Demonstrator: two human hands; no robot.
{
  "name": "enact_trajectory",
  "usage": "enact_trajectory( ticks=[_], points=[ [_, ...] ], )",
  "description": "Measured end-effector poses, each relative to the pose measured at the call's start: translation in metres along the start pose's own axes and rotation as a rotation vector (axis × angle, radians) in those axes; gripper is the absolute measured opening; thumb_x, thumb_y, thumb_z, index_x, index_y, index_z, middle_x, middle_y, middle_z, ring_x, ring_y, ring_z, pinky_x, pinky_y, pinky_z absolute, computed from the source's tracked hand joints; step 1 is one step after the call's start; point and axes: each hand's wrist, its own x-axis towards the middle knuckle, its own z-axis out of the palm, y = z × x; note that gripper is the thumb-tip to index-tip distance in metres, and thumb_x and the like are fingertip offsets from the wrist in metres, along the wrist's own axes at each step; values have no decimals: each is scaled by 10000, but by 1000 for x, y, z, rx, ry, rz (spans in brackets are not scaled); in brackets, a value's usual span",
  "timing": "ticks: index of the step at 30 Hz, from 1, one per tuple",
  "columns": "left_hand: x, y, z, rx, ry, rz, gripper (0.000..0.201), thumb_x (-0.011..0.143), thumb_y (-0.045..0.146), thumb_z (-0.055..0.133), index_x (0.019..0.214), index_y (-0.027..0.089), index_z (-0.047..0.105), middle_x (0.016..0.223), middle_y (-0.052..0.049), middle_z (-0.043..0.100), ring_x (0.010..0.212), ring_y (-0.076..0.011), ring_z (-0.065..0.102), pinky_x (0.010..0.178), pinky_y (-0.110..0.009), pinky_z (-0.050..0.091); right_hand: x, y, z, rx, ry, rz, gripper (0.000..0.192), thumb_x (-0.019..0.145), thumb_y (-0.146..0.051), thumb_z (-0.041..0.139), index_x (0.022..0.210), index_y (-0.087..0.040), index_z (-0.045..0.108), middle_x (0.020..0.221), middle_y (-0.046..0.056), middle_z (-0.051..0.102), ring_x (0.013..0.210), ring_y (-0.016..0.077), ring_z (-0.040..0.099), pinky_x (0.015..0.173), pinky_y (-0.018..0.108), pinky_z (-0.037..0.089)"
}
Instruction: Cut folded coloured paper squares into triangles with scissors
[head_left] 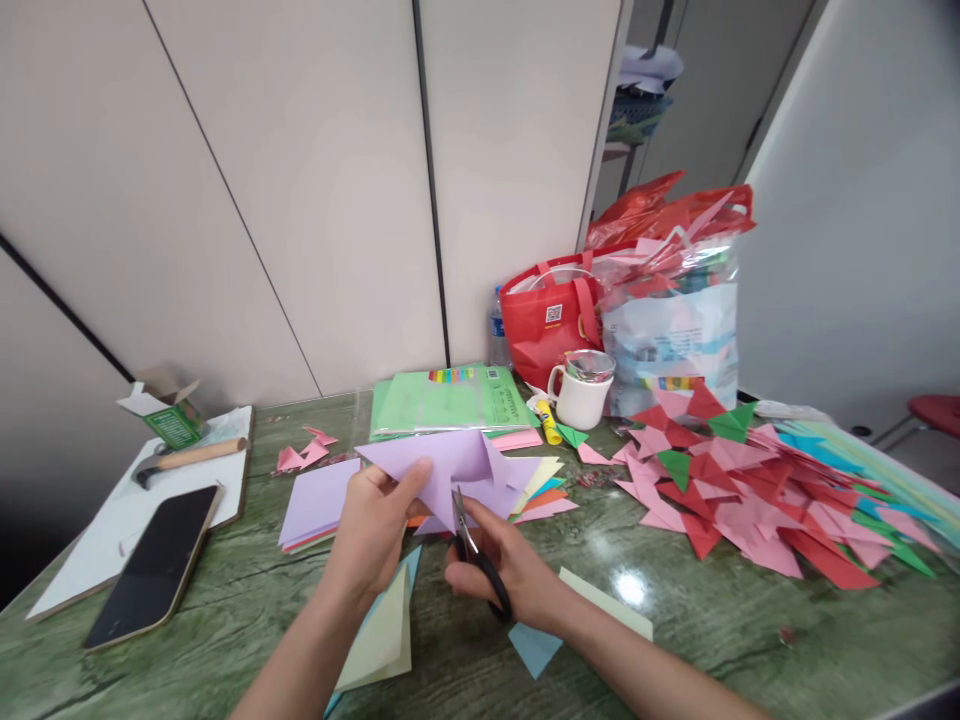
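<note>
— Where is the purple sheet [450, 460]?
— At the centre of the dial, creased and lifted above the green table [255, 600].
— And the left hand [381, 510]?
— At eight o'clock from the sheet's middle, pinching it, thumb on top and fingers mostly hidden behind.
— The right one?
— The right hand [499, 565] sits at five o'clock, gripping black-handled scissors [487, 575]. The blades point toward twelve and meet the sheet near its lower edge; I can't tell whether paper lies between them.
— What's around them?
— Stacked purple paper [311, 500] at nine, just beside the left wrist. A pale yellow sheet [386, 635] at seven, near the left forearm.
— Farther out?
— Green packs [454, 405] lie flat at twelve, a red bag [536, 335] stands at one, and a white mug [581, 402] at two. A heap of folded pieces [750, 500], mostly pink and red, spreads at three.
— Toward the other side?
— A phone [154, 565] at eight and a hammer [199, 457] at nine, both well apart from the hands.
</note>
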Motion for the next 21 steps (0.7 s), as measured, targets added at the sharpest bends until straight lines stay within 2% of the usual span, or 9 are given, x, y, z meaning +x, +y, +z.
enact_trajectory(
  ticks=[4,7,15,21],
  points=[
    [-1,-5,3,22,28,11,255,537,275,780,671,89,671,601,-46,670,517,-158,593,482,-272,495,0,-3,1,-61,65,-8,444,665,-391,745,978,-165,526,683,-28,497,579,95,417,518,205,339],
    [0,-8,2,92,50,38,234,562,288,762,640,88,667,561,-38,656,508,-155,587,509,-278,501,0,-4,1,-64,57,3,407,646,-425,746,870,-168,524,672,-31,489,575,99,412,514,208,334],
    [-1,-11,3,260,73,29,202,561,241,746,666,85,673,595,-37,670,528,-144,572,500,-250,479,1,-9,3,-71,110,-19,427,637,-499,719,761,-156,495,655,-25,477,563,98,389,511,215,328],
    [0,-15,3,280,59,40,207,572,247,742,678,82,675,612,-42,679,544,-150,577,519,-255,480,1,-9,1,-58,122,13,474,575,-502,756,775,-155,504,654,-21,497,551,99,394,509,220,330]
  ],
)
